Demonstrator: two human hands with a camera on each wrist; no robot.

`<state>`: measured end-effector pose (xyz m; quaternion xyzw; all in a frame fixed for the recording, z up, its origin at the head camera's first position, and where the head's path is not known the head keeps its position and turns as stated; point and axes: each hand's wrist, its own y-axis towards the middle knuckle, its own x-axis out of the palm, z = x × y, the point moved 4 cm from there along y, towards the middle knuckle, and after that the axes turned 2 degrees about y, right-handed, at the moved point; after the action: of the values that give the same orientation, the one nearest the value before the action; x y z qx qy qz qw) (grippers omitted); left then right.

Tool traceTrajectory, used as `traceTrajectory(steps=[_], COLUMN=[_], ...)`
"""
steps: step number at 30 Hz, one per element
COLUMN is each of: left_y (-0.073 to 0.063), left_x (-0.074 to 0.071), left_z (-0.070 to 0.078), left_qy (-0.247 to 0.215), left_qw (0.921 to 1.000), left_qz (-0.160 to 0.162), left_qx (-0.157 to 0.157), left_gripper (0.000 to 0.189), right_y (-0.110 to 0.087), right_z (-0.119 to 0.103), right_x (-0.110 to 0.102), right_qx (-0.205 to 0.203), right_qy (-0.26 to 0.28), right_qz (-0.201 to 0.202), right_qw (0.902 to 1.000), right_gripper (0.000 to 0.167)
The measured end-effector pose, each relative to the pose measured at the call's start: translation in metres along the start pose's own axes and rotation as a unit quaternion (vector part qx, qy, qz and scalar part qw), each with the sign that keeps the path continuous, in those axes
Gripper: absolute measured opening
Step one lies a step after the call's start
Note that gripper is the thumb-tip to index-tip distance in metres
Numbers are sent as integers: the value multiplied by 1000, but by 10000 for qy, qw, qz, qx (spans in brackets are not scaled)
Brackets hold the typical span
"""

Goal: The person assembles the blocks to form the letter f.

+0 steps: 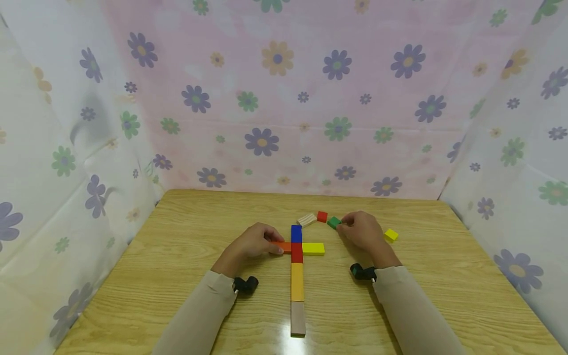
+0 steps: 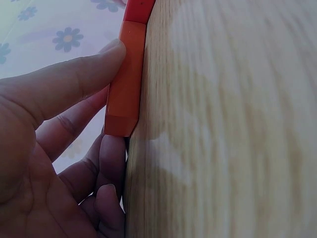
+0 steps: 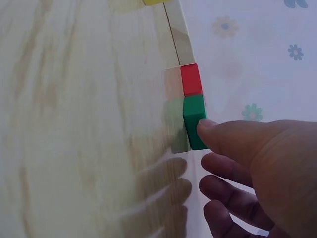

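My left hand (image 1: 255,241) pinches an orange block (image 1: 281,247) between thumb and fingers; in the left wrist view, the orange block (image 2: 126,74) lies end to end with a red one. That red block (image 1: 297,252) forms the middle of a flat cross, with a blue block (image 1: 296,233) beyond it and a yellow block (image 1: 313,249) on its right. Toward me run a yellow-orange block (image 1: 297,281) and a plain wooden block (image 1: 298,318). My right hand (image 1: 363,230) grips a green block (image 1: 334,223); its thumb lies on the green block (image 3: 194,121) in the right wrist view.
Beyond the cross, a striped wooden block (image 1: 307,220) and a small red block (image 1: 322,216) lie left of the green one. A small yellow block (image 1: 391,234) sits right of my right hand. Flowered cloth (image 1: 293,118) hangs around the wooden table (image 1: 177,296).
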<state>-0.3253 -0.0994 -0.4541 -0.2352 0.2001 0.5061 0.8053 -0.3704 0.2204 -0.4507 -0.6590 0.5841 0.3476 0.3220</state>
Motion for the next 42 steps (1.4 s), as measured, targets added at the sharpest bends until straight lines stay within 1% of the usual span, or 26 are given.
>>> traceTrajectory(steps=[5,15,24,34,42], left_y=[0,0,1,0,-1], left_x=[0,0,0,1,0], left_z=[-1,0,0,-1,0], left_qy=[-8,0,-23,-21,-25], left_qw=[10000,10000,10000,9999,10000], left_qz=[-8,4,-21,-13,-16], left_qx=[-43,-48,-47,-106,-87], left_gripper=[21,21,21,20,20], right_y=[-1,2,0,-1,0], right_z=[0,0,-1,-5,-5], right_x=[0,5,6,5,6], right_qx=[62,-28,-11,-31,-24], right_qy=[6,-39,40,27,28], right_qz=[34,22,43,33,19], right_qw=[10000,10000,10000,10000,10000], right_gripper=[37,46,45,44,44])
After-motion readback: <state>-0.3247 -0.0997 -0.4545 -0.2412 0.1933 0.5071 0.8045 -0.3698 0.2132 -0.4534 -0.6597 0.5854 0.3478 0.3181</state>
